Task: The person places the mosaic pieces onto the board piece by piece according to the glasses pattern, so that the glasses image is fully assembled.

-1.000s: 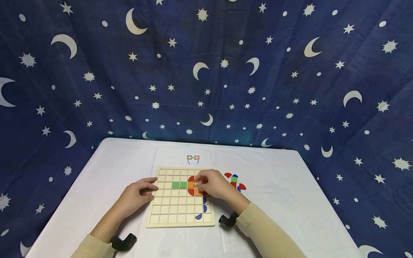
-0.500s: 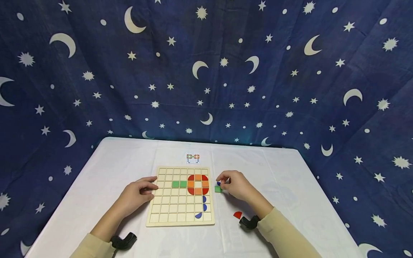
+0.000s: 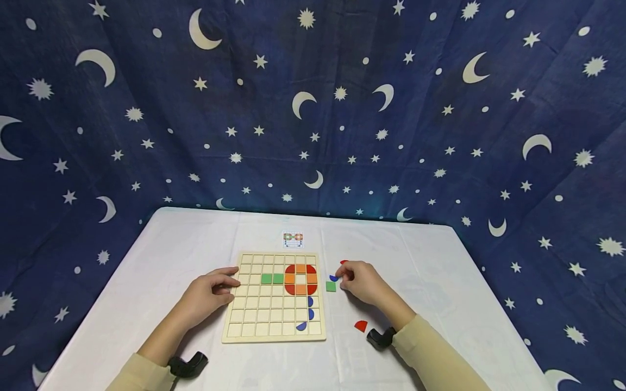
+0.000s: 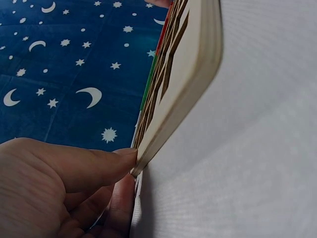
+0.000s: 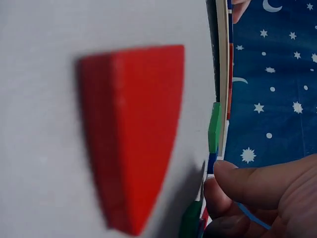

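Observation:
A wooden grid board lies on the table, with green squares, red and orange pieces in a ring, and several blue pieces in its cells. My left hand rests its fingertips against the board's left edge; in the left wrist view the thumb touches that edge. Right of the board, my right hand has curled fingers and pinches a blue half-round piece low over the cloth. A green square lies just below that piece. In the right wrist view, the thumb partly hides the blue piece.
A small pattern card lies beyond the board. One red wedge sits near the right wrist's black camera mount; another red piece shows behind the right hand. A starry blue curtain stands behind the table.
My right hand has left the board's red and orange ring and moved right to the loose pieces. A blue piece and a green square now lie closer to the board. My left hand stays put.

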Tool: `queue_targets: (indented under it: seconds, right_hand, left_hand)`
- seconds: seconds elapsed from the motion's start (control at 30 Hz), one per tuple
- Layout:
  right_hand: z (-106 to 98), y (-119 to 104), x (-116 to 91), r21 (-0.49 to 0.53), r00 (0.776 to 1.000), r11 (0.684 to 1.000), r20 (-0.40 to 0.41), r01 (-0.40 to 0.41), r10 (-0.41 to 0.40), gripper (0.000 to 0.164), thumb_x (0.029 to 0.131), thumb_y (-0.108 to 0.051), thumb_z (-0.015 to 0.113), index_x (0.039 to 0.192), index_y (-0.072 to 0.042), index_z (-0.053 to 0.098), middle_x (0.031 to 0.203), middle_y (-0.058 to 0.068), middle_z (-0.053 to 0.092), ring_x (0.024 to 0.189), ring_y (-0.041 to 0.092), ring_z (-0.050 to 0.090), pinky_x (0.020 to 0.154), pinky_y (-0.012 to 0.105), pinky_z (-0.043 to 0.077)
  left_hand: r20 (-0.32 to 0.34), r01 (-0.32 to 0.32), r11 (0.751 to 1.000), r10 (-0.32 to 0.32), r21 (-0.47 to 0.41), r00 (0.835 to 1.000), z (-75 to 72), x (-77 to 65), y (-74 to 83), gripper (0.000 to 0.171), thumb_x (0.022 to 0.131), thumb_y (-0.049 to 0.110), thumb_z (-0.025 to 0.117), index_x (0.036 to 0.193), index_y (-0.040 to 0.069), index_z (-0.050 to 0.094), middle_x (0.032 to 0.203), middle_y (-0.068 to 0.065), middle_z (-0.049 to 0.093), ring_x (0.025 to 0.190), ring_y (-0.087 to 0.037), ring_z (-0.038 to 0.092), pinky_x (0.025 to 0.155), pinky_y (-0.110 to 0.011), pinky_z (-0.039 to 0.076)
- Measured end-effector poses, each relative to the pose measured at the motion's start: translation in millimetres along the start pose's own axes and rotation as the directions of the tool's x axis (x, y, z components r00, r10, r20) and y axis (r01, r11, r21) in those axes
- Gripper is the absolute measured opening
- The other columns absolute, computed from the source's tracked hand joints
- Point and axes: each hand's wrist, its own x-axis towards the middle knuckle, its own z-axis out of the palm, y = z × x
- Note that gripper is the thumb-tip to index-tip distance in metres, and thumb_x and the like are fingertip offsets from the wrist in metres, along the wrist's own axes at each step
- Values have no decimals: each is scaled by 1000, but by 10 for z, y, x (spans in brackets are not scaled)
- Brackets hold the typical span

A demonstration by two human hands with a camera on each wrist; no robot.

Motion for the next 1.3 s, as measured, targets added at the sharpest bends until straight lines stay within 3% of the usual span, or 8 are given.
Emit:
queue_targets:
  seconds: [0.27,0.5,0.67,0.83,1.2,1.3]
  right_hand:
    - [-155,178,37,-6,997,999,-60,-45,44,17,92,-1,77,100,-15,77,78,-2,61,80,16,56,77,33,46]
    - [-211,348,21,-25,997,999,-67,-33,31,19,91,0,76,102,-14,77,79,-2,61,79,15,55,75,32,45]
    - [-189,298,-14,5,998,999,-52,-36,36,18,88,-4,83,101,-15,75,80,-2,62,78,15,56,74,32,46]
    - [-131,213,-28,-45,999,999,-40,-26,25,21,85,-11,90,98,-18,75,81,-3,62,80,15,56,75,31,47]
    - [-90,164,1,-148,999,988,-42,-35,29,25,86,-22,91,82,-18,67,76,-2,60,76,16,54,70,31,45]
    - [-107,177,-9,-150,999,988,-37,-31,26,24,89,-19,88,79,-18,67,75,-2,61,76,17,54,69,31,46]
  left_hand:
    - [8,10,1000,-10,1,1000,9,-4,9,29,89,4,81,116,13,81,159,-7,61,111,-15,70,83,-16,57]
    - [1,-3,1000,3,23,1000,-4,-2,4,27,89,4,81,115,13,81,158,-8,61,113,-16,70,84,-17,57]
    - [-3,-9,1000,9,26,1000,-7,0,-10,27,89,4,81,115,14,81,158,-7,61,116,-18,70,85,-17,57]
    - [3,-2,1000,2,-2,1000,-3,-10,-8,27,90,4,80,116,12,81,159,-8,60,116,-18,71,85,-16,57]
    - [1,7,1000,-7,5,1000,-9,-18,26,27,90,4,80,115,12,81,159,-8,61,116,-18,70,85,-16,57]
    - [1,7,1000,-7,2,1000,-9,-15,27,27,90,4,80,115,12,81,158,-8,61,115,-18,70,85,-16,57]
